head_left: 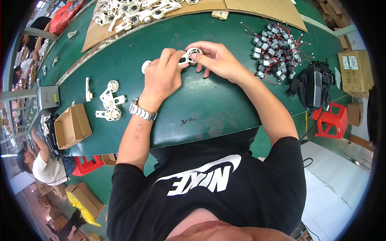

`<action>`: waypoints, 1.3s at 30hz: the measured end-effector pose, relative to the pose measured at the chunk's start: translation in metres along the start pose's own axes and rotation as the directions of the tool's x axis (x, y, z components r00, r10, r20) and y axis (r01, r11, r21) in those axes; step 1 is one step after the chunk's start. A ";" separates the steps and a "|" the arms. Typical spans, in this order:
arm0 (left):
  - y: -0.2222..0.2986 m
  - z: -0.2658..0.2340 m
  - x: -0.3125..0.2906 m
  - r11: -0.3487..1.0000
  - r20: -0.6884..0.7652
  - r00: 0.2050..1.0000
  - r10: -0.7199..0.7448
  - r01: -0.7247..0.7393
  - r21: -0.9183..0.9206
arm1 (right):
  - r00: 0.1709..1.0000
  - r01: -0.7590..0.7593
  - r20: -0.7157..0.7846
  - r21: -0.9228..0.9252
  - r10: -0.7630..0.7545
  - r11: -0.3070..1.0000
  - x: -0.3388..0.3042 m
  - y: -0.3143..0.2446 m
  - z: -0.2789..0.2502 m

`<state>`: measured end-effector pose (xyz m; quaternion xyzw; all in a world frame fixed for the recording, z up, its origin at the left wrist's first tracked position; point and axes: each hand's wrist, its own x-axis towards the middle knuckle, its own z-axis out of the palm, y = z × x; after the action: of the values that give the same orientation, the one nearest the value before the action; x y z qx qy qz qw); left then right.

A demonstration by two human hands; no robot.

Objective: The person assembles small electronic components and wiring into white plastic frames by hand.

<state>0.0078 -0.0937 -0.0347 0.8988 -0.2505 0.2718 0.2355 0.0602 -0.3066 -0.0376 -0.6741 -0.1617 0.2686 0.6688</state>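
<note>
Between my two hands, above the green table [225, 105], is a white plastic housing [183, 60] with a round ring at its right end. My left hand [164, 74] is closed on its middle, and a round white end [145, 66] shows past the knuckles. At the ring, my right hand [217, 60] grips with thumb and forefinger, the other fingers curled below. Parts of the piece are hidden behind my fingers. Left of my left wrist lie several similar white plastic parts [109, 100], with one narrow white piece [88, 89] standing apart from them.
A heap of small silvery motors [273, 50] with red wires lies at the right, beside a black bag [315, 86]. More white parts [128, 12] cover cardboard [253, 9] at the back. An open carton [72, 127] stands left. Red stools [331, 120] flank the table; other people are at left.
</note>
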 end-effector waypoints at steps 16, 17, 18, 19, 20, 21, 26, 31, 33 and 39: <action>0.002 0.000 -0.001 0.999 0.010 1.000 0.017 -0.017 0.031 | 0.998 0.003 0.058 0.012 -0.004 1.000 0.001 0.002 -0.006; 0.003 -0.001 0.000 0.999 0.010 1.000 0.017 -0.018 0.029 | 0.998 0.003 0.057 0.012 -0.004 1.000 0.001 0.003 -0.006; 0.003 -0.001 0.001 0.999 0.017 1.000 0.024 -0.024 0.029 | 0.999 0.023 0.049 -0.002 -0.023 1.000 0.001 0.003 -0.006; 0.004 -0.001 0.001 0.999 0.025 0.999 0.030 -0.030 0.030 | 0.998 0.043 0.044 -0.014 -0.043 0.999 0.001 0.004 -0.006; 0.004 -0.001 0.001 0.999 0.026 0.999 0.030 -0.030 0.030 | 0.998 0.043 0.044 -0.013 -0.042 0.999 0.002 0.006 -0.005; 0.004 -0.001 0.000 0.999 0.031 0.999 0.034 -0.035 0.032 | 0.998 0.060 0.029 -0.023 -0.060 0.998 0.002 0.009 -0.004; 0.004 -0.001 0.000 0.998 0.041 0.998 0.037 -0.039 0.041 | 0.999 0.032 0.027 -0.035 -0.032 0.999 0.001 0.005 -0.008; 0.001 0.001 0.000 0.999 -0.028 0.999 0.040 -0.040 0.018 | 0.996 -0.017 0.088 0.076 0.010 0.997 0.003 0.002 -0.013; 0.002 0.001 -0.001 0.999 -0.029 0.999 0.041 -0.040 0.020 | 0.994 0.003 0.106 0.057 -0.010 0.998 0.003 0.003 -0.013; 0.001 0.001 -0.001 0.998 -0.027 0.998 0.057 -0.057 0.019 | 0.994 0.013 0.105 0.004 -0.013 1.000 0.002 0.004 -0.012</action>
<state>0.0069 -0.0953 -0.0358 0.8897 -0.2702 0.2930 0.2227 0.0682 -0.3152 -0.0423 -0.6567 -0.2007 0.2997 0.6623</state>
